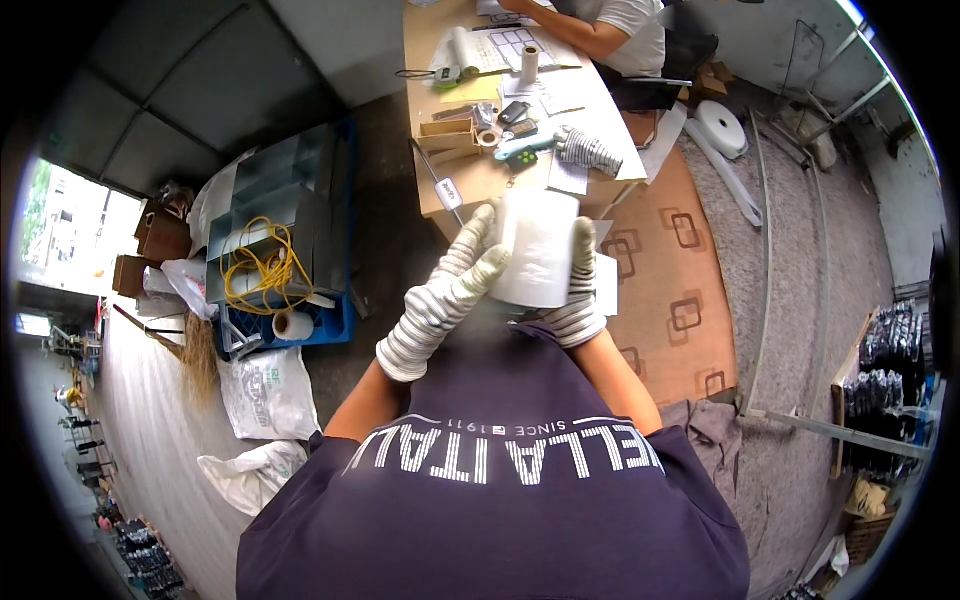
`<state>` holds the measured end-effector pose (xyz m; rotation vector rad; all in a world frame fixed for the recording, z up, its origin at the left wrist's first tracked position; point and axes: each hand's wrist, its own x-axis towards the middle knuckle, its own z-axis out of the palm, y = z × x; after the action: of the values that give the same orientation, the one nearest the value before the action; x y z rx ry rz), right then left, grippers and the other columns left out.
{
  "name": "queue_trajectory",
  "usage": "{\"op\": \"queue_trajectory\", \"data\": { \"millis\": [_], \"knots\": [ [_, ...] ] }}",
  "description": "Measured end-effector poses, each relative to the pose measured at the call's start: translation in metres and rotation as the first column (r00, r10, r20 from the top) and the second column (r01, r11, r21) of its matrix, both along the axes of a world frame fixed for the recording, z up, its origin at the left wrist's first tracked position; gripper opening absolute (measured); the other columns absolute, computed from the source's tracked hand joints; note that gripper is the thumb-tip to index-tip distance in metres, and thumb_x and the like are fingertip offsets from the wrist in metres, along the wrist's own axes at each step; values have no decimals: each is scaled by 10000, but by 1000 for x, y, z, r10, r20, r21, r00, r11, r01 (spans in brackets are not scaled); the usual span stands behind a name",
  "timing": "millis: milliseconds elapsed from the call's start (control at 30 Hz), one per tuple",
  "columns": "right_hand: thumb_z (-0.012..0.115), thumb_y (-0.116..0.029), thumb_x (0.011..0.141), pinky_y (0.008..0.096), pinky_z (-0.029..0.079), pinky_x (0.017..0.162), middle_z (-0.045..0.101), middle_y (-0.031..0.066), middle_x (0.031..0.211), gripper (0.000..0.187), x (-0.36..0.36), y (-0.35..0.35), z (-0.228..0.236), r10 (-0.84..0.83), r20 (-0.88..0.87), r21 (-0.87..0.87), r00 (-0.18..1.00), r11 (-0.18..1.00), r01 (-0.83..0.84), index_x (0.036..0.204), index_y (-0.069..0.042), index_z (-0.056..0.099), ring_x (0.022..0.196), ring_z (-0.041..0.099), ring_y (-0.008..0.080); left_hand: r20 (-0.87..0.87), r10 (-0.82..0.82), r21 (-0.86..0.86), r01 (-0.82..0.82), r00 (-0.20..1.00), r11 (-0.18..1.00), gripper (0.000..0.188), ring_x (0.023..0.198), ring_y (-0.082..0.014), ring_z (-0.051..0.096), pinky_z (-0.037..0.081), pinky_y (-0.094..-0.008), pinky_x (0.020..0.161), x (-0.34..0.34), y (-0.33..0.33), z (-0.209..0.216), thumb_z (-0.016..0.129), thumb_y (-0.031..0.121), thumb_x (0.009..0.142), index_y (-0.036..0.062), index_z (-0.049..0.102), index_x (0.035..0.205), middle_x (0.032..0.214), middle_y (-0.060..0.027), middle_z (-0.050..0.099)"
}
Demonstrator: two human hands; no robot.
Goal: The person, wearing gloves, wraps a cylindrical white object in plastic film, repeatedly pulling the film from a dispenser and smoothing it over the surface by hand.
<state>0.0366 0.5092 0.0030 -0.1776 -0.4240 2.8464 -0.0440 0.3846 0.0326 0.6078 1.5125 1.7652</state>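
Note:
Both my hands wear striped knit gloves and hold a roll of white, glossy plastic film in front of my chest. My left hand presses on the roll's left side, its thumb toward the front. Around the right side curls my right hand, with part of its fingers hidden behind the roll. Just beyond the roll is the near edge of a wooden desk. On that desk lie a striped glove, a teal tool whose kind I cannot make out, and a small open cardboard box.
Across the desk sits a person in a white shirt, one arm over papers. To the left, a blue crate stands by a coiled yellow cord and a white sack. A white roll and metal frame are on the right.

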Motion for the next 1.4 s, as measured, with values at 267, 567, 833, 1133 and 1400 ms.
{"op": "queue_trajectory", "data": {
  "millis": [267, 567, 833, 1133, 1400],
  "knots": [
    [555, -351, 869, 300, 401, 915, 548, 74, 1119, 487, -7, -12, 19, -136, 197, 411, 971, 910, 44, 1233, -38, 465, 1036, 512, 173, 39, 90, 3, -90, 995, 996, 653, 1037, -139, 519, 446, -289, 869, 1, 5, 2, 715, 347, 768, 96, 416, 1291, 1141, -46, 548],
    [603, -307, 837, 388, 430, 931, 532, 104, 1167, 522, -5, -12, -4, 64, 34, 46, 997, 997, -66, 1247, -36, 427, 1082, 517, 239, -648, 117, -136, -266, 753, 954, 659, 1081, -217, 512, 426, -325, 915, -10, -3, 8, 766, 270, 701, 35, 476, 1244, 1176, -124, 524],
    [605, -170, 815, 365, 426, 925, 527, 88, 1185, 522, 2, -15, -11, 43, -48, 157, 998, 987, -35, 1281, -45, 406, 1090, 511, 211, -130, 247, 109, -234, 960, 966, 319, 982, -135, 548, 440, -273, 870, -4, -8, 16, 705, 47, 748, 49, 575, 1040, 1054, -56, 595],
    [584, -134, 826, 362, 423, 922, 537, 86, 1167, 456, 0, -21, -2, 35, -21, 206, 999, 978, -29, 1246, -27, 443, 1088, 509, 203, -335, 355, 149, -323, 873, 935, 99, 825, -85, 562, 455, -223, 780, 1, -16, 13, 608, 18, 829, 36, 557, 912, 920, -46, 615],
    [587, -224, 815, 388, 429, 910, 529, 97, 1168, 495, 3, -21, 2, 200, 16, 255, 980, 946, -198, 1241, -21, 439, 1065, 525, 225, -656, 543, 186, -585, 524, 790, 67, 679, -133, 528, 454, -258, 665, -13, -14, -14, 551, 53, 869, 55, 495, 908, 770, -38, 543]
  ]
}}
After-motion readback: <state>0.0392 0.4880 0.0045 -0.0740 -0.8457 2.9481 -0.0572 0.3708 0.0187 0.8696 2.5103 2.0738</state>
